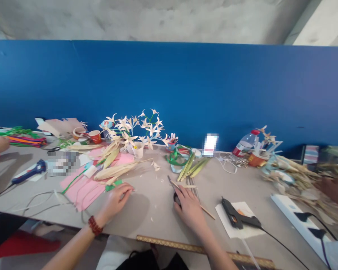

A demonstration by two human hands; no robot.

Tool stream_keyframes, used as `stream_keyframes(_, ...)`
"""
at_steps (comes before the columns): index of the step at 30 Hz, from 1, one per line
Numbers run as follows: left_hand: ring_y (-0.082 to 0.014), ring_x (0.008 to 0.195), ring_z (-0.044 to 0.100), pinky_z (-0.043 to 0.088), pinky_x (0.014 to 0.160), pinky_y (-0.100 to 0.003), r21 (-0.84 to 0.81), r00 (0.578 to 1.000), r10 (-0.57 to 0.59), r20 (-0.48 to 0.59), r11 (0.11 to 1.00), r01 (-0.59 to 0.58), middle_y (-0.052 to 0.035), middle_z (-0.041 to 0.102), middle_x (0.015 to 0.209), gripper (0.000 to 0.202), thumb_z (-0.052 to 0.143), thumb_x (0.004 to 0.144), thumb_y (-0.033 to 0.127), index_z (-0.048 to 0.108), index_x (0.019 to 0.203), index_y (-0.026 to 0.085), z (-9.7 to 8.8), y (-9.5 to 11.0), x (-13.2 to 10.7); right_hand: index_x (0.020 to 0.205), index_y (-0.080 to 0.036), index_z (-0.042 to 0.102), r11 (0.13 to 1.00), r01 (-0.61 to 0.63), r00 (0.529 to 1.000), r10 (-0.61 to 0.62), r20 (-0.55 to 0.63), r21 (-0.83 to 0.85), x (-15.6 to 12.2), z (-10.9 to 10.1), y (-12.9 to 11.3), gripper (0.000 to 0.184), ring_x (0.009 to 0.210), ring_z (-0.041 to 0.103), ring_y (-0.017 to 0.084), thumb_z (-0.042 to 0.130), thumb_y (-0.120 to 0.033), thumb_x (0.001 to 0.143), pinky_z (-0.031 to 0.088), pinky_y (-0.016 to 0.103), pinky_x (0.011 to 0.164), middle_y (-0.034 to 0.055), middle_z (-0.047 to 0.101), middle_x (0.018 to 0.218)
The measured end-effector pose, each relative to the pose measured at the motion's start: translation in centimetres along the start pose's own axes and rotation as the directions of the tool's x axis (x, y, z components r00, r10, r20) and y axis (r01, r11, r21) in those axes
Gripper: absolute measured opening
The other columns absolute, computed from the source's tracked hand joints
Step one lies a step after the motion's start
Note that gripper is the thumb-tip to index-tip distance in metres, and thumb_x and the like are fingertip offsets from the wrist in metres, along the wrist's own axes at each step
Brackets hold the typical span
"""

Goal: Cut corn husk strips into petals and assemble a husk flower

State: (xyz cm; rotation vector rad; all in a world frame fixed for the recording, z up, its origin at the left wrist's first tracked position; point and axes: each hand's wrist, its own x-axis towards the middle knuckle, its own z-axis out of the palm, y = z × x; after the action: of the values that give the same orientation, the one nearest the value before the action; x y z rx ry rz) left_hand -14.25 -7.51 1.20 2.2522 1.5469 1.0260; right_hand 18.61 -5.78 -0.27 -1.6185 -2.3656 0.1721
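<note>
My left hand (120, 197), with a red bead bracelet on the wrist, hovers low over the table left of centre. Its fingers are pinched together, and a tiny pale bit shows at the tips, too small to name. A piece of green paper (114, 185) lies just behind it. To the right, my right hand (188, 205) rests on the table with its fingers bent over a pair of scissors (177, 199), whose black handle shows beside the thumb. Thin sticks (207, 212) lie under and beside that hand. Pale dried husks (115, 171) lie beyond my left hand.
Husk flowers (150, 129) stand in a white cup (138, 150). A black glue gun (239, 215) lies on white paper at right, near a power strip (298, 228). A blue glue gun (29, 172) lies left. Other people's hands (334, 193) appear at both edges.
</note>
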Motion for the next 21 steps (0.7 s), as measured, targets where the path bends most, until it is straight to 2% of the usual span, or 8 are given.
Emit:
stream_keyframes(3, -0.0204, 0.086, 0.066, 0.055, 0.078, -0.035, 0.03, 0.999, 0.04, 0.022, 0.999, -0.041, -0.0074, 0.07, 0.091, 0.024, 0.044, 0.093, 0.025, 0.067, 0.092, 0.021, 0.2, 0.4, -0.5, 0.133, -0.017, 0.055, 1.0, 0.024, 1.0, -0.024, -0.015, 0.02, -0.2, 0.1, -0.3, 0.048, 0.128, 0.047, 0.032, 0.052, -0.029, 0.087, 0.036, 0.047, 0.106, 0.013, 0.051, 0.142)
stream_keyframes(8, -0.0208, 0.096, 0.064, 0.054, 0.086, -0.037, 0.035, 0.978, 0.176, 0.116, 0.983, -0.181, -0.0085, 0.069, 0.1, 0.025, 0.044, 0.093, 0.022, 0.067, 0.101, 0.021, 1.9, 2.6, 0.9, 0.132, -0.017, 0.055, 0.992, 0.073, 0.997, -0.068, -0.042, 0.105, -1.0, 0.0, -1.7, 0.046, 0.127, 0.049, 0.03, 0.056, -0.033, 0.088, 0.04, 0.045, 0.105, 0.0144, 0.05, 0.141)
stream_keyframes(10, -0.0222, 0.107, 0.061, 0.051, 0.093, -0.04, 0.026, 0.939, 0.275, 0.207, 0.958, -0.286, -0.0097, 0.067, 0.112, 0.027, 0.045, 0.092, 0.021, 0.065, 0.111, 0.022, 2.9, 4.0, 1.8, 0.129, -0.019, 0.056, 0.985, 0.095, 0.994, -0.085, -0.075, 0.142, -0.8, -0.4, -1.3, 0.041, 0.124, 0.051, 0.028, 0.053, -0.032, 0.091, 0.042, 0.042, 0.102, 0.0132, 0.053, 0.139)
stream_keyframes(12, -0.0245, 0.12, 0.054, 0.044, 0.102, -0.045, 0.017, 0.879, 0.361, 0.313, 0.923, -0.385, -0.0105, 0.061, 0.128, 0.034, 0.048, 0.092, 0.024, 0.059, 0.123, 0.024, 4.1, 5.3, 2.7, 0.124, -0.02, 0.06, 0.991, 0.074, 0.994, -0.063, -0.089, 0.115, -0.4, -1.1, 0.0, 0.033, 0.117, 0.057, 0.024, 0.047, -0.025, 0.094, 0.046, 0.037, 0.096, 0.0112, 0.06, 0.13)
stream_keyframes(14, -0.0268, 0.13, 0.045, 0.035, 0.11, -0.05, 0.009, 0.813, 0.404, 0.419, 0.894, -0.449, -0.0101, 0.051, 0.141, 0.041, 0.05, 0.091, 0.03, 0.052, 0.132, 0.026, 5.4, 6.2, 3.4, 0.114, -0.018, 0.064, 1.0, -0.008, 0.999, 0.007, -0.05, -0.011, 0.2, -2.1, 1.7, 0.03, 0.101, 0.064, 0.021, 0.041, -0.018, 0.094, 0.049, 0.031, 0.086, 0.0098, 0.068, 0.113)
stream_keyframes(16, -0.0284, 0.136, 0.039, 0.027, 0.113, -0.053, 0.005, 0.769, 0.414, 0.487, 0.879, -0.477, -0.0097, 0.045, 0.147, 0.049, 0.051, 0.091, 0.038, 0.046, 0.139, 0.027, 6.5, 6.6, 4.0, 0.104, -0.015, 0.067, 0.997, -0.026, 0.999, 0.024, -0.03, -0.067, 0.8, -3.0, 3.4, 0.03, 0.087, 0.066, 0.022, 0.039, -0.018, 0.095, 0.05, 0.031, 0.077, 0.0102, 0.071, 0.097)
stream_keyframes(18, -0.0289, 0.137, 0.037, 0.023, 0.114, -0.054, 0.002, 0.751, 0.413, 0.516, 0.876, -0.483, -0.0094, 0.043, 0.149, 0.054, 0.052, 0.09, 0.042, 0.042, 0.142, 0.028, 7.4, 6.6, 4.3, 0.097, -0.017, 0.069, 0.994, 0.035, 0.999, -0.033, 0.018, -0.099, 1.4, -3.5, 4.4, 0.027, 0.085, 0.066, 0.02, 0.042, -0.017, 0.094, 0.049, 0.029, 0.076, 0.008, 0.071, 0.091)
stream_keyframes(21, -0.028, 0.137, 0.038, 0.024, 0.114, -0.053, 0.007, 0.756, 0.409, 0.511, 0.878, -0.479, -0.0084, 0.044, 0.148, 0.053, 0.051, 0.091, 0.041, 0.041, 0.142, 0.029, 8.0, 6.3, 4.2, 0.092, -0.018, 0.071, 0.975, 0.168, 0.982, -0.153, 0.109, -0.145, 2.4, -3.7, 4.8, 0.022, 0.089, 0.065, 0.02, 0.049, -0.015, 0.09, 0.047, 0.026, 0.078, 0.0069, 0.072, 0.09)
